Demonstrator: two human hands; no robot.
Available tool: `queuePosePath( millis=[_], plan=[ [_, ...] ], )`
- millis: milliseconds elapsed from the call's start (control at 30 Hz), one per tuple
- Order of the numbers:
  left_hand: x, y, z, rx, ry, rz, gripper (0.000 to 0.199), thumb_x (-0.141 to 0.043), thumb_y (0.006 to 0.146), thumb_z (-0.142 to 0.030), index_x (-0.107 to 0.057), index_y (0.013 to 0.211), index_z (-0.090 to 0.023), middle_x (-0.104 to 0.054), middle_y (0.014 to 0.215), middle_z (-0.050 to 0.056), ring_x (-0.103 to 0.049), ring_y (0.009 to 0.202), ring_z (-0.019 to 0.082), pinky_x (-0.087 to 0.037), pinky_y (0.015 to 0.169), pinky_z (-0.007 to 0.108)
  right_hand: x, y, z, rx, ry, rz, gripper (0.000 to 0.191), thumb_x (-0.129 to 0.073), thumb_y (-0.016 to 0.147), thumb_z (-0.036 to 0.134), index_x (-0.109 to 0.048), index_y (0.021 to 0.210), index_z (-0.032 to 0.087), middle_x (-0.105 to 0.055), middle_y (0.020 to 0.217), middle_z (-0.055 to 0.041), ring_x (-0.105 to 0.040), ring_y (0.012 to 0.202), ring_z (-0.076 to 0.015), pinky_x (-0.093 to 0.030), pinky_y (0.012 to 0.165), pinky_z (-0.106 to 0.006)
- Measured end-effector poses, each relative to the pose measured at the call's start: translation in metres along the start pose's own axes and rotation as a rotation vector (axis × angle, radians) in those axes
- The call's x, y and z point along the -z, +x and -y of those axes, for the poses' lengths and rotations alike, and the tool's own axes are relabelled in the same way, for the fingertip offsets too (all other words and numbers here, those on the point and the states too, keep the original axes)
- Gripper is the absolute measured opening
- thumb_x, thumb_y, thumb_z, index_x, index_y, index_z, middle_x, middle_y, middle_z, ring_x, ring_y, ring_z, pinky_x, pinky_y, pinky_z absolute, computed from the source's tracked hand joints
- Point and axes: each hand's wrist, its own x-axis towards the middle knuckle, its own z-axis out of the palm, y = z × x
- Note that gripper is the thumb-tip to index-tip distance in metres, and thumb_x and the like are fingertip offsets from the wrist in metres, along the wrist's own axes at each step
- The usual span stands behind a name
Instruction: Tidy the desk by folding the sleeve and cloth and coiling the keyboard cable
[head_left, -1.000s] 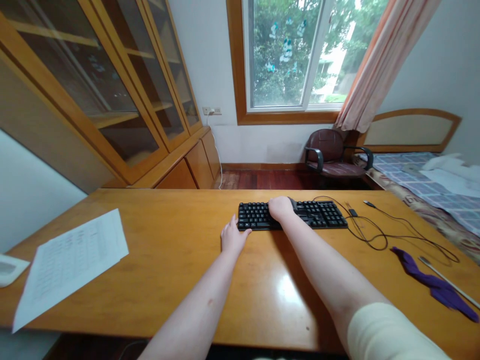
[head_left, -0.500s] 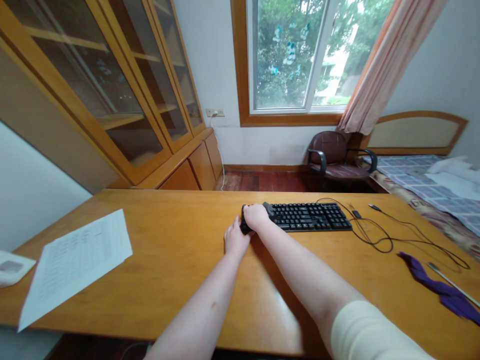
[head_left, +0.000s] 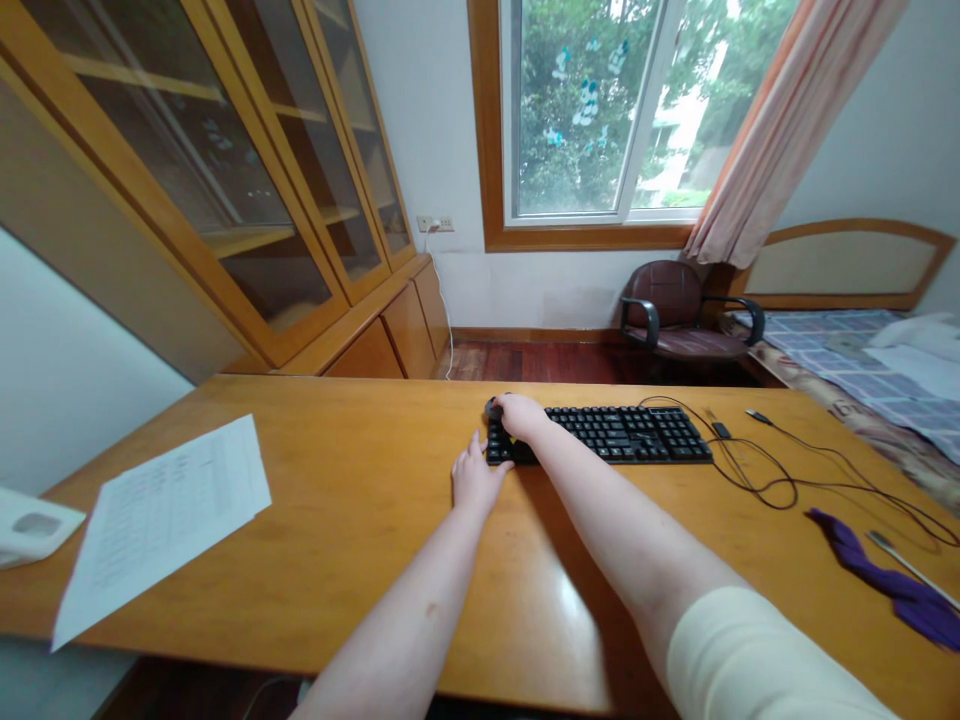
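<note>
The black keyboard (head_left: 637,432) lies flat on the glossy wooden desk (head_left: 352,520), its left end against the left hand (head_left: 478,485), whose fingers spread loosely; the right hand (head_left: 523,416) curls above that end, closed on a dark grey object (head_left: 492,408) too hidden to identify. The keyboard should handle as light, stiff plastic, best held by its short ends. Farther right lie a thin, looped cable (head_left: 797,487) and, nearer, a limp, twisted purple cloth (head_left: 874,573).
</note>
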Motion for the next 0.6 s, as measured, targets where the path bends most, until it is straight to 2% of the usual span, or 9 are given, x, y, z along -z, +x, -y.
queuePosePath(
  millis=[100,167,267,333,400,467,600],
  plan=[
    [0.001,0.0,0.0,0.003,-0.01,0.003,0.088,-0.071,0.068,-0.043,-0.027,0.139,-0.014,-0.058,0.122,0.013,-0.05,0.116,0.025,-0.033,0.097,0.034,0.007,-0.001,-0.007,-0.094,-0.024,-0.057,0.036,-0.037,0.085,0.013,-0.055,0.116,0.011,-0.059,0.116,-0.018,-0.053,0.105,-0.0235,-0.038,0.09,-0.037],
    [0.002,0.0,-0.001,0.008,-0.011,0.011,0.089,-0.071,0.068,-0.043,-0.026,0.139,-0.014,-0.058,0.123,0.012,-0.049,0.116,0.025,-0.033,0.097,0.033,0.009,-0.006,-0.009,-0.06,-0.016,-0.054,0.036,-0.04,0.084,0.014,-0.057,0.116,0.015,-0.058,0.119,-0.0129,-0.051,0.109,-0.0209,-0.035,0.094,-0.034],
    [0.003,0.0,-0.002,0.025,-0.007,0.03,0.089,-0.071,0.068,-0.044,-0.026,0.139,-0.013,-0.058,0.123,0.013,-0.049,0.117,0.025,-0.032,0.098,0.033,0.009,-0.013,-0.011,-0.002,0.003,-0.019,0.032,-0.048,0.081,0.016,-0.063,0.107,0.025,-0.063,0.113,-0.0016,-0.053,0.105,-0.016,-0.037,0.09,-0.025],
    [0.003,-0.001,-0.003,0.03,-0.005,0.034,0.088,-0.071,0.069,-0.044,-0.026,0.139,-0.014,-0.057,0.125,0.012,-0.049,0.117,0.025,-0.031,0.099,0.033,0.011,-0.016,-0.016,-0.073,-0.009,-0.053,0.033,-0.046,0.081,0.014,-0.063,0.108,0.023,-0.064,0.11,-0.0047,-0.054,0.103,-0.0177,-0.038,0.088,-0.026],
    [0.003,-0.001,-0.003,0.025,-0.009,0.025,0.087,-0.071,0.068,-0.044,-0.027,0.138,-0.015,-0.057,0.125,0.011,-0.049,0.117,0.025,-0.032,0.099,0.033,0.016,-0.018,-0.027,-0.201,-0.035,-0.129,0.035,-0.04,0.084,0.013,-0.06,0.112,0.017,-0.063,0.11,-0.0121,-0.054,0.104,-0.0216,-0.038,0.088,-0.031],
    [0.003,-0.001,-0.003,0.022,-0.015,0.018,0.087,-0.071,0.068,-0.044,-0.028,0.138,-0.015,-0.058,0.124,0.01,-0.049,0.116,0.025,-0.032,0.098,0.033,0.022,-0.022,-0.043,-0.289,-0.053,-0.198,0.037,-0.037,0.085,0.013,-0.058,0.116,0.015,-0.061,0.112,-0.0152,-0.052,0.105,-0.0239,-0.038,0.088,-0.034],
    [0.003,0.0,-0.003,0.021,-0.02,0.018,0.087,-0.071,0.068,-0.044,-0.029,0.138,-0.014,-0.058,0.123,0.011,-0.049,0.116,0.026,-0.032,0.098,0.035,0.026,-0.042,-0.085,-0.235,0.01,-0.21,0.035,-0.043,0.085,0.018,-0.058,0.116,0.024,-0.06,0.117,-0.0061,-0.053,0.105,-0.0206,-0.037,0.091,-0.03]
  ],
)
